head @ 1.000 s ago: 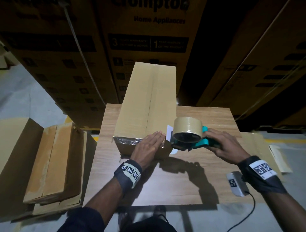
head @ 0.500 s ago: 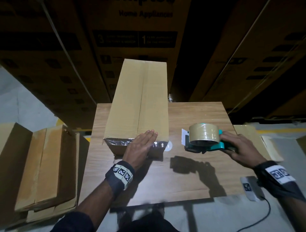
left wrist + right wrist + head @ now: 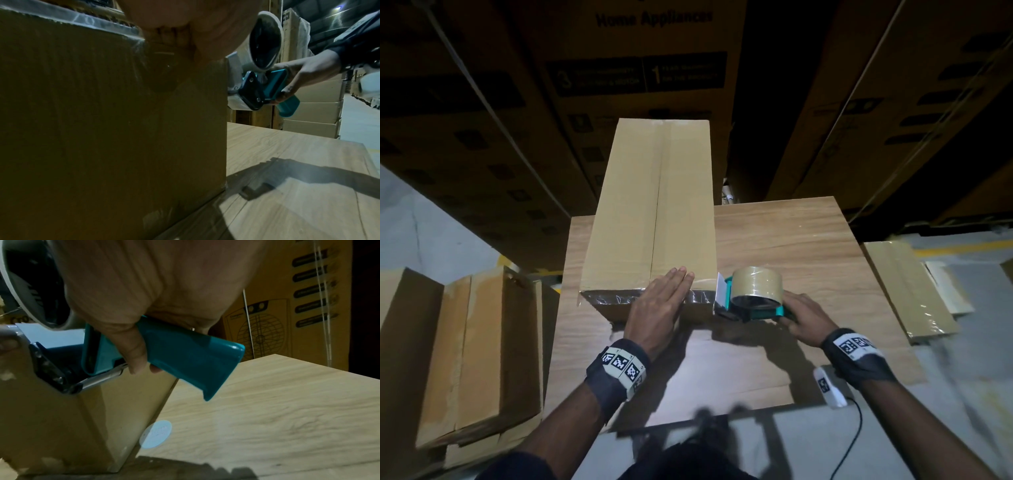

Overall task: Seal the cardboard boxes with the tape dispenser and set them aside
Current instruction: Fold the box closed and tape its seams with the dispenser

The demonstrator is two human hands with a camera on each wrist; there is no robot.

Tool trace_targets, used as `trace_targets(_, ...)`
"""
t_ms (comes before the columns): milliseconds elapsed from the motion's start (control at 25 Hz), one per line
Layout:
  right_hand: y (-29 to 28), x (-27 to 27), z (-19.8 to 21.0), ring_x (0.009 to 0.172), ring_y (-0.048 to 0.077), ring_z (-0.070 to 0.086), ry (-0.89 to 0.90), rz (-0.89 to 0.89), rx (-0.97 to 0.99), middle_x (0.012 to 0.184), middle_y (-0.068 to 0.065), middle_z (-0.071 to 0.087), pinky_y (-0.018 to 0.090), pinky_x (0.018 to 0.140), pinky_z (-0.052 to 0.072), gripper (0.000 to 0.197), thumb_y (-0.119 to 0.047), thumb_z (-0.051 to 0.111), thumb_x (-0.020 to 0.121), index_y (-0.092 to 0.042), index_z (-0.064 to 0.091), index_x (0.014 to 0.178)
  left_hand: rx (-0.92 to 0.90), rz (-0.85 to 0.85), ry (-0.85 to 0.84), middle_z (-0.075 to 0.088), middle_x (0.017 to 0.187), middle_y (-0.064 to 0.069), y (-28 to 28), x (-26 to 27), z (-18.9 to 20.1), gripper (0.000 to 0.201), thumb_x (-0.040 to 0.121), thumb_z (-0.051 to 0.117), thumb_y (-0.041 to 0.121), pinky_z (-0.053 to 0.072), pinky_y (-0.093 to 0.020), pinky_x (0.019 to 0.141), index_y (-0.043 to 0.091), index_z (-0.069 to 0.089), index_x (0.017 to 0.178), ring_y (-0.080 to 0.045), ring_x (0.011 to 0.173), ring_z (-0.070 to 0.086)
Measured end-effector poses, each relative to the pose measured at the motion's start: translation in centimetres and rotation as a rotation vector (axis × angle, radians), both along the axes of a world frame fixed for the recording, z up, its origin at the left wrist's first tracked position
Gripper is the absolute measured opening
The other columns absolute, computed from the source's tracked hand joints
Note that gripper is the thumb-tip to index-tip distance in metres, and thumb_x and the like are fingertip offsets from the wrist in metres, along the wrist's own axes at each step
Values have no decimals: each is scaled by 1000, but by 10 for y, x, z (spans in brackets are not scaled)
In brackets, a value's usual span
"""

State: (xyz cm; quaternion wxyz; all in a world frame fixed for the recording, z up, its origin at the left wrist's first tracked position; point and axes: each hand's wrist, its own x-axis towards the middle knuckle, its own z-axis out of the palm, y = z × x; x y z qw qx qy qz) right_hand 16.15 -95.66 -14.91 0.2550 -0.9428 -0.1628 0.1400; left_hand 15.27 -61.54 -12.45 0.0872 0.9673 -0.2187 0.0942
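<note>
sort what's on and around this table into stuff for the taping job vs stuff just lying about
In use:
- long cardboard box, left hand pressing flat on its near end
- tape dispenser, right hand gripping its teal handle

Lying about:
- cardboard boxes on the floor at left
- flat cardboard at right
- white device with cable
- stacked appliance cartons behind

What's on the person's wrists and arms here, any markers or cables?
Both hands are bare. The left wrist wears a dark band with a row of white tiles printed with black square fiducial codes. The right wrist has a similar dark wrap with a white coded patch. A small white module with another code sits beneath it, trailing a thin black cable. A dark sleeve covers the left upper arm.
</note>
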Motion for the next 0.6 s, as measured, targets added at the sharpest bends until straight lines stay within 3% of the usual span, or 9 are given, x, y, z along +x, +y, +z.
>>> trace_targets(120, 1, 4, 1, 110, 29, 62, 55, -11, -23, 126, 4, 68, 40, 90, 48, 44, -5, 68, 87, -23, 60, 127, -15, 15, -1, 55, 149, -12, -2, 0, -2, 88, 65, 87, -2, 29, -48, 115, 10, 55, 146, -26, 135, 56)
trace_targets(240, 6, 8, 5, 108, 24, 60, 112, -25, -27, 129, 8, 66, 30, 82, 42, 49, -4, 67, 89, -18, 57, 134, -37, 22, 3, 53, 150, -12, -4, -1, -4, 89, 65, 85, -5, 27, -45, 118, 9, 54, 147, -27, 136, 54)
trace_targets(400, 5, 8, 11, 103, 18, 60, 171, -13, 25, 126, 1, 66, 30, 81, 44, 60, -4, 67, 89, -29, 50, 141, -37, 19, 10, 53, 151, -12, -3, 0, -4, 93, 61, 85, -7, 17, -34, 123, 8, 53, 147, -27, 137, 53)
trace_targets(480, 2, 12, 21, 104, 19, 61, 157, 56, -96, 125, -7, 62, 34, 83, 49, 65, -6, 65, 90, -35, 47, 145, -43, 15, 2, 54, 149, -13, -4, 1, -2, 93, 60, 85, -9, 14, -32, 122, 6, 55, 146, -28, 136, 54)
trace_targets(600, -7, 5, 12, 111, 28, 62, 181, 147, -380, 130, -4, 65, 38, 84, 49, 63, -9, 61, 82, -38, 51, 137, -36, 1, 1, 55, 148, -14, -3, 1, 0, 95, 55, 86, -10, 14, -32, 122, 6, 56, 144, -28, 134, 56)
